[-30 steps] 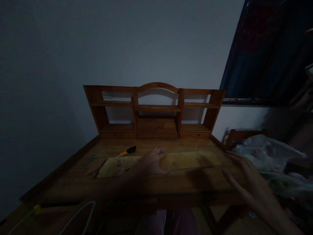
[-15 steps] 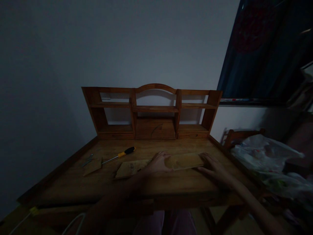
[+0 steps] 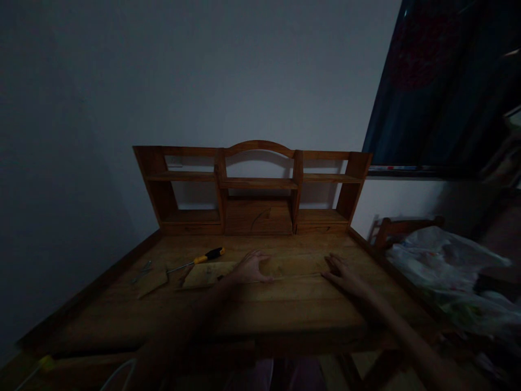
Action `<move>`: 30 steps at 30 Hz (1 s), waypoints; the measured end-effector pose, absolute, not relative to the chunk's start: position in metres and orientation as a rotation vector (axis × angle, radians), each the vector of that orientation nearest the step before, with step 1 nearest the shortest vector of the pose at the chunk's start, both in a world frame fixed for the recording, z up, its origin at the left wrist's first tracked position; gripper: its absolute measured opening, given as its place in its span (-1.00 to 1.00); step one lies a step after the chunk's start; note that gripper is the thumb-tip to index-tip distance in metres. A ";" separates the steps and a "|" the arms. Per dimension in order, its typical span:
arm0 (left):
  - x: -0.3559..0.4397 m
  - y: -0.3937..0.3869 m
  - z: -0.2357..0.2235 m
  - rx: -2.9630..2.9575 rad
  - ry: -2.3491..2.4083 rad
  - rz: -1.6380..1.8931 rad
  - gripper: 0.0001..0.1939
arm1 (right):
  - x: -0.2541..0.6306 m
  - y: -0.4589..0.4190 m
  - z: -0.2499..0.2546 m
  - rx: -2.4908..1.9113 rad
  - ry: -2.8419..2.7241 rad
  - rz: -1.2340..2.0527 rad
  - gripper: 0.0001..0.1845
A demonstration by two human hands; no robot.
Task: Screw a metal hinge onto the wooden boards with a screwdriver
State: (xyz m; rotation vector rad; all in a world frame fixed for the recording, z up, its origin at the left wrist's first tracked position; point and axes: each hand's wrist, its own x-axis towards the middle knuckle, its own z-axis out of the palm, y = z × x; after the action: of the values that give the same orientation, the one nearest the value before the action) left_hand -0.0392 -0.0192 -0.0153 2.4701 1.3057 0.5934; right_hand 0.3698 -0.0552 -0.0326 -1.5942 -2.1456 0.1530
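A long flat wooden board (image 3: 205,274) lies on the wooden desk (image 3: 285,309), lengthwise from left to right. My left hand (image 3: 251,267) rests on the board's middle, fingers spread and bent, fingertips on the wood. At the board's right end my right hand (image 3: 341,273) lies flat with the fingers stretched out toward it. A screwdriver (image 3: 203,257) with a yellow and black handle lies just behind the board on the left. The light is very dim.
A wooden shelf unit (image 3: 256,187) stands at the back of the desk against the wall. A small wood piece (image 3: 151,282) and a metal part (image 3: 140,267) lie at the left. To the right are a chair back (image 3: 407,224) and a plastic-covered heap (image 3: 443,260).
The board has slid left and away from me and now lies flat on the desk. Both hands moved with it; my right hand came in from the right edge.
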 end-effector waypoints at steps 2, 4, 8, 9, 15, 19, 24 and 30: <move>-0.045 -0.015 -0.015 2.482 1.328 0.571 -0.06 | 0.363 -0.051 -0.034 -1.579 -2.149 0.153 -0.22; -0.051 -0.012 -0.014 2.492 1.335 0.561 -0.07 | 0.357 -0.048 -0.034 -1.563 -2.143 0.147 -0.26; -0.061 -0.005 -0.008 2.527 1.284 0.561 -0.07 | 0.345 -0.043 -0.034 -1.554 -2.104 0.107 -0.31; -0.063 -0.003 -0.006 2.531 1.281 0.550 -0.07 | 0.342 -0.043 -0.034 -1.552 -2.097 0.096 -0.31; -0.071 0.013 -0.007 2.526 1.337 0.444 -0.06 | 0.332 -0.040 -0.034 -1.519 -2.083 0.053 -0.33; -0.073 0.019 -0.014 2.557 1.338 0.455 -0.06 | 0.331 -0.037 -0.034 -1.519 -2.086 0.062 -0.36; -0.074 0.018 -0.016 2.543 1.318 0.457 -0.06 | 0.334 -0.036 -0.035 -1.500 -2.100 0.063 -0.35; -0.073 0.020 -0.020 2.530 1.393 0.471 -0.09 | 0.336 -0.021 -0.044 -1.484 -2.108 0.016 -0.38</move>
State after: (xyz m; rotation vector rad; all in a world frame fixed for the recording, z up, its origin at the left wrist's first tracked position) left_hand -0.0730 0.0198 -0.0201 2.5295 1.3934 0.4714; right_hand 0.3364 -0.0205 -0.0436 -1.4845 -2.1076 0.0162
